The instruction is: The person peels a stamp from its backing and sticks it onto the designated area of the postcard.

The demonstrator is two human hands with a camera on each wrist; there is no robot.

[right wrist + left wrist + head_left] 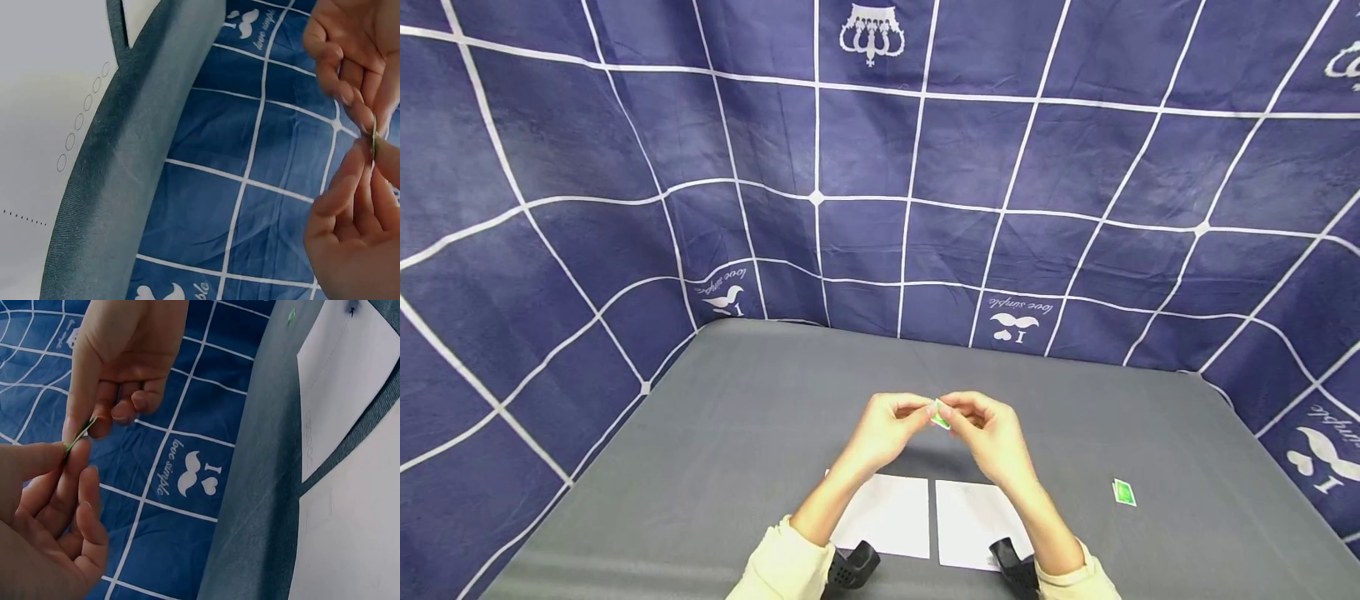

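Observation:
My left hand (880, 433) and right hand (996, 429) meet above the grey table, in front of the chest. Between their thumbs and fingertips they pinch a small green stamp (941, 415) with a white border. From the side it looks like a thin, slightly bent sliver in the left wrist view (79, 434) and the right wrist view. Fingers cover part of it. Below the hands, two white envelopes (898, 508) lie side by side with a narrow gap. The right forearm hides part of the right-hand envelope (966, 521).
Another green stamp (1123, 492), apparently with a second one under it, lies on the grey table (737, 467) to the right of the envelopes. A dark blue curtain (865, 242) with white lines surrounds the back and sides. Black wrist cameras (853, 565) sit under both wrists.

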